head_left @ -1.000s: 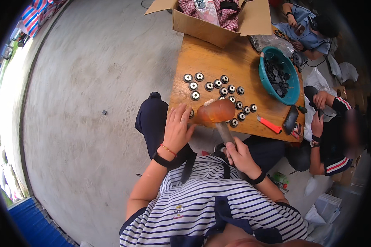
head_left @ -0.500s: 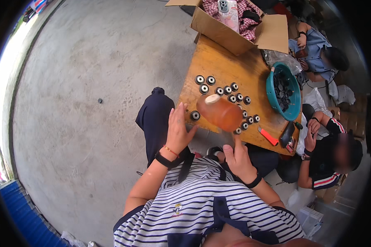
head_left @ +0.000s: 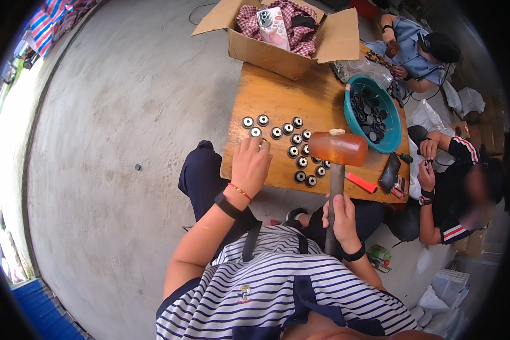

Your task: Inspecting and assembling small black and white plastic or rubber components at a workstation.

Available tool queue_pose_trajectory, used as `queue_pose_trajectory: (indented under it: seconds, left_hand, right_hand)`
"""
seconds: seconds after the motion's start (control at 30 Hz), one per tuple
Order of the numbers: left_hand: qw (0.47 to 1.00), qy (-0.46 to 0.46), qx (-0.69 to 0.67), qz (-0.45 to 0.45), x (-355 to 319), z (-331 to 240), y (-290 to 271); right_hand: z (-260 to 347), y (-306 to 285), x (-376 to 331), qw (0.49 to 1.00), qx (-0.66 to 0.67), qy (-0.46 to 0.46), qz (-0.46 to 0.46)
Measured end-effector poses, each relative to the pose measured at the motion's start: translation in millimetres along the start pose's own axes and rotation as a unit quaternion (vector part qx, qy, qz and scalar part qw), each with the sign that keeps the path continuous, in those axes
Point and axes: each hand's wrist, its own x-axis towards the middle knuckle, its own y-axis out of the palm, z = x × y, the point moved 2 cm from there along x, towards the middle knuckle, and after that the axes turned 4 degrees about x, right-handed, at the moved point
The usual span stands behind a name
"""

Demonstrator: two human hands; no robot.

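Observation:
My right hand (head_left: 341, 218) is wrapped round the dark handle of a mallet (head_left: 338, 148). Its amber, see-through head is raised over the table's near side and hides some of the parts. Several round black parts with pale metal centres (head_left: 276, 132) stand loosely grouped on the wooden table (head_left: 300, 102). At the near left of the group, my left hand (head_left: 250, 167) reaches over the tabletop, back upward and fingers bent down. A bit of something dark shows by its fingertips; the hand hides the rest.
A teal basket (head_left: 348, 113) of black parts stands on the right. Near it lie a red-handled cutter (head_left: 361, 182) and a black case (head_left: 389, 173). An open cardboard box (head_left: 266, 56) covers the far end. Two people work along the right side.
The mallet head has swung right and now stands upright above my right hand. My left hand has moved forward over the parts, its fingers bending down. The whole view has shifted.

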Motion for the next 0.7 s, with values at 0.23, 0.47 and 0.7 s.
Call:
queue_pose_trajectory:
  seconds: [0.23, 0.47, 0.7]
  left_hand:
    - [0.99, 0.118, -0.035, 0.067, -24.5, -73.8, 43.8]
    - [0.994, -0.067, -0.086, 0.014, -53.5, 15.0, 11.7]
    - [0.98, -0.123, -0.148, -0.043, -74.5, 36.8, 0.2]
  right_hand:
    - [-6.5, -3.4, -11.4, 0.998, 0.059, 0.008, -0.03]
    - [-15.2, 22.9, 2.1, 0.993, -0.069, 0.058, 0.076]
    - [-11.3, 61.4, 21.9, 0.954, -0.267, -0.038, 0.129]
